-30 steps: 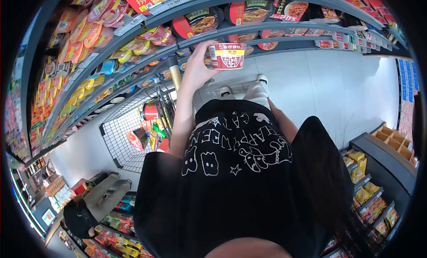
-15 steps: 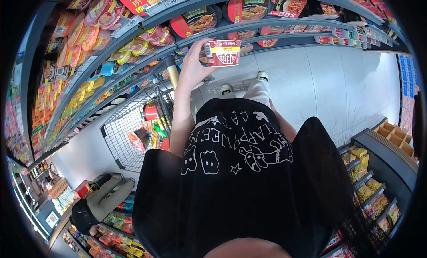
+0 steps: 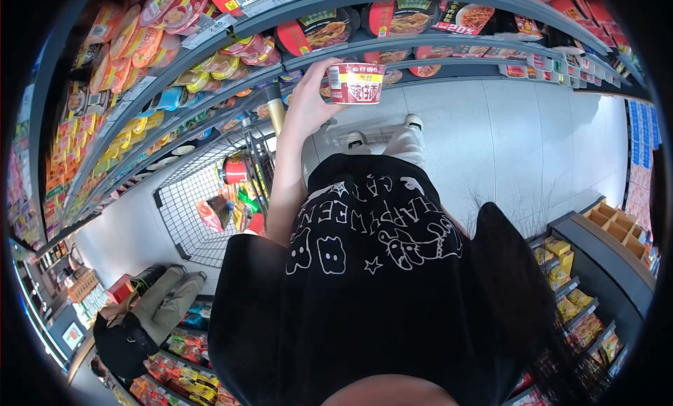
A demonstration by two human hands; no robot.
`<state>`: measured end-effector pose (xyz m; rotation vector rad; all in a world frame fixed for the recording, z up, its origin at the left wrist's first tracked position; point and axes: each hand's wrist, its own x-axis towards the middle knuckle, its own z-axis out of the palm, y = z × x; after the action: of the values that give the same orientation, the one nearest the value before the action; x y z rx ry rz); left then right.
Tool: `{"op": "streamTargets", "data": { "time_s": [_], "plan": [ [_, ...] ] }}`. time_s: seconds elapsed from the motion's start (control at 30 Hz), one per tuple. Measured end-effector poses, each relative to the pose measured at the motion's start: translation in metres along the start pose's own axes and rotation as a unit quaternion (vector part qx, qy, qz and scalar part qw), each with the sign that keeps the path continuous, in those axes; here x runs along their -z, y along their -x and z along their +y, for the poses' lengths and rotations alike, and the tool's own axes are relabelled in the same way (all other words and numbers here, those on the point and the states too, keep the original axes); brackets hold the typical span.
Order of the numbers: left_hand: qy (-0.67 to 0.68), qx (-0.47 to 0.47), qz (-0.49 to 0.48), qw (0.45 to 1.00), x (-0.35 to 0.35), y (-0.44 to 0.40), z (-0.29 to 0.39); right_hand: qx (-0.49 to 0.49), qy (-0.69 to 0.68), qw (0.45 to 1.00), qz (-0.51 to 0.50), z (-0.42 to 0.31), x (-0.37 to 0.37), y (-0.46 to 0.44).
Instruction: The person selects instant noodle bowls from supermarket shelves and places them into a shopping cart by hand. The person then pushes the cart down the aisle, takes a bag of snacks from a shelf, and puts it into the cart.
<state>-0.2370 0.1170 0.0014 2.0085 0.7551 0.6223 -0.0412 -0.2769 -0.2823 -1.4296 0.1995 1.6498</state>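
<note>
My left hand (image 3: 312,101) is wrapped round a red and white instant noodle cup (image 3: 356,84) with a yellow band, gripping its left side. The cup is upright in front of the lower shelves, its printed front facing me. Below and left of this hand is the handle (image 3: 275,115) of a wire shopping cart (image 3: 186,220). In the cart lie a red tub (image 3: 235,170) and several bright packets. My right hand is out of sight, behind the black shirt (image 3: 378,301).
Curved shelves (image 3: 168,59) of bowl and packet noodles run along the left and front. At the right stands a snack rack (image 3: 582,294) beside a wooden divided bin (image 3: 617,220). A person (image 3: 130,343) in dark top is at the lower left. Pale floor (image 3: 512,140) lies ahead.
The noodle cup and my left hand have shifted slightly right in view. My right forearm has gone behind the shirt. The person at the lower left appears more upright and nearer.
</note>
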Motion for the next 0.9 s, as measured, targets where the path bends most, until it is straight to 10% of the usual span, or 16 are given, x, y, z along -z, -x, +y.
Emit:
{"op": "streamTargets", "data": {
  "time_s": [0.9],
  "plan": [
    [-0.021, 0.006, -0.021, 1.000, 0.003, -0.002, -0.003, -0.015, -0.086, 0.995, -0.051, 0.025, 0.004, 0.019]
  ]
}}
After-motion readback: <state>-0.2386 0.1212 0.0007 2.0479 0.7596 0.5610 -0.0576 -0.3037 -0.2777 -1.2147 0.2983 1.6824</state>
